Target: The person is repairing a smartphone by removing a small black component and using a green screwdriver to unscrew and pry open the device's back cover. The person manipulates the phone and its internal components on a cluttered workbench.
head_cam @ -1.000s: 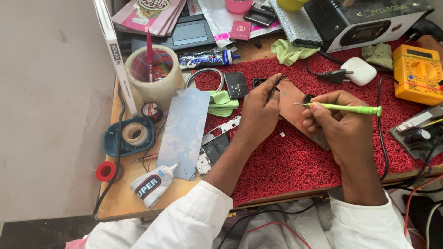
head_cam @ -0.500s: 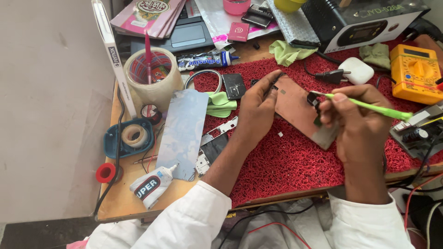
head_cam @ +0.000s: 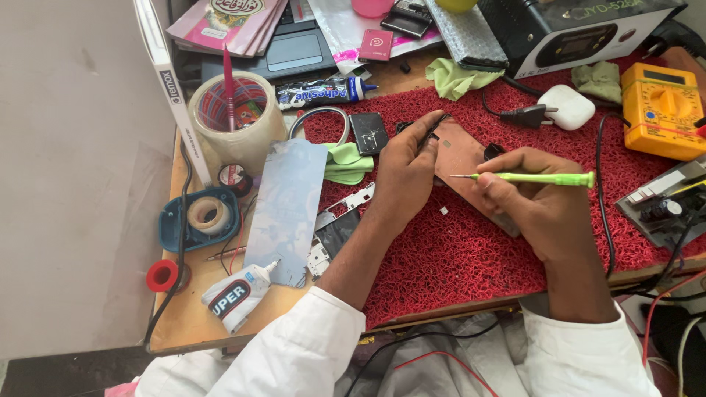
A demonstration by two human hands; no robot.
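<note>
At the far left of the wooden bench (head_cam: 193, 309) a glue tube (head_cam: 237, 294) is lying beside a red tape roll (head_cam: 162, 275), and a blue dish (head_cam: 193, 220) is holding another roll of tape. Next to them a pale grey phone panel (head_cam: 288, 209) is lying flat, its long side running toward and away from the person.

Moving right, the left hand (head_cam: 403, 169) is resting on the red bristle mat (head_cam: 471, 257) with its fingers curled closed around the upper left edge of a brown phone body (head_cam: 462, 158), pinning it in place. The phone body is sitting near the middle of the mat, between the two hands. It is looking like a flat, dull brown slab with a dark corner, lying tilted so that its long axis is running from upper left to lower right.

The right hand (head_cam: 540, 202) is lying over the slab's lower right end and is pinching a slim green screwdriver (head_cam: 531, 178) between thumb and fingers. The tool is lying almost level, its metal tip pointing left over the phone body, its handle end sticking out to the right.

Further right a white charger (head_cam: 565, 107) and a yellow multimeter (head_cam: 662, 110) are sitting on the mat.
</note>
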